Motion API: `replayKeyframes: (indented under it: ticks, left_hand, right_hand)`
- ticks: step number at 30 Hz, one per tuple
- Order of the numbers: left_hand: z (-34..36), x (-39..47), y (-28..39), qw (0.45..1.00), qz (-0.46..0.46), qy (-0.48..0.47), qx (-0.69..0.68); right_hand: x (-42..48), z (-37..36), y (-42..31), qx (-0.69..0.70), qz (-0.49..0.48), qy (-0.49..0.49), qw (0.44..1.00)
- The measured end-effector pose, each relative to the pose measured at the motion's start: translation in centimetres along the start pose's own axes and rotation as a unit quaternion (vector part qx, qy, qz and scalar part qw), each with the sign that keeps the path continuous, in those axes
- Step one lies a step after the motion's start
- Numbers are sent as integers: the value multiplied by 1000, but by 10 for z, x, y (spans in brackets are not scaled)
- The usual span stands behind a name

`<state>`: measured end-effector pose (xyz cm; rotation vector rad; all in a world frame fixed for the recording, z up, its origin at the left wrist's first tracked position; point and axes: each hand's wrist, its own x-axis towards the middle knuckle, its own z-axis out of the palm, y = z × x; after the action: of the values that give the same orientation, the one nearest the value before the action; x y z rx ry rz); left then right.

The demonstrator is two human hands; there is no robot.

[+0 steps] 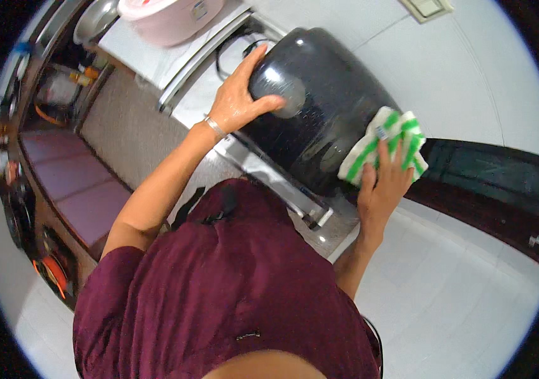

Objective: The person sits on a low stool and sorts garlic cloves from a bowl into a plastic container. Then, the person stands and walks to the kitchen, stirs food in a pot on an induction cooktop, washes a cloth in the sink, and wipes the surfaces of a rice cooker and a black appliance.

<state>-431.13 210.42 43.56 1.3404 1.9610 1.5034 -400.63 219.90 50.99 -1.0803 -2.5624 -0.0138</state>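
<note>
A large glossy black appliance (317,94) with rounded corners stands on a metal-edged shelf in front of me, wet smears on its surface. My left hand (241,97) lies spread over its left corner, thumb on the surface, fingers over the far edge, wet skin showing, a bracelet at the wrist. At the appliance's right end, my right hand (388,180) presses a white and green striped cloth (369,147) with its fingers. Part of the cloth hangs past the appliance's edge. The fingertips of my right hand rest on the cloth.
A pink plastic container (170,21) stands on the white surface beyond my left hand, near a metal bowl (96,21). A black cable (220,59) lies behind the appliance. White wall tiles with a switch (425,7) rise behind; a dark panel (487,189) is at right.
</note>
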Motion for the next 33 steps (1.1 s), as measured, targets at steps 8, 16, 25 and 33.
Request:
replayKeyframes:
  ticks: [8,16,25,33]
  left_hand:
    - [14,-84,-31,992,-108,42,-41]
    - [24,-250,-112,949,-309,57,-12]
    - [-25,-563,-152,818,-571,70,22]
    - [32,-429,-55,847,-411,149,-302]
  right_hand:
    - [97,22,10,77,-67,-89,991]
    - [99,88,-115,-17,-289,143,946]
    - [-66,46,-38,-128,-202,77,968]
    - [-108,5,-31,148,-42,73,985]
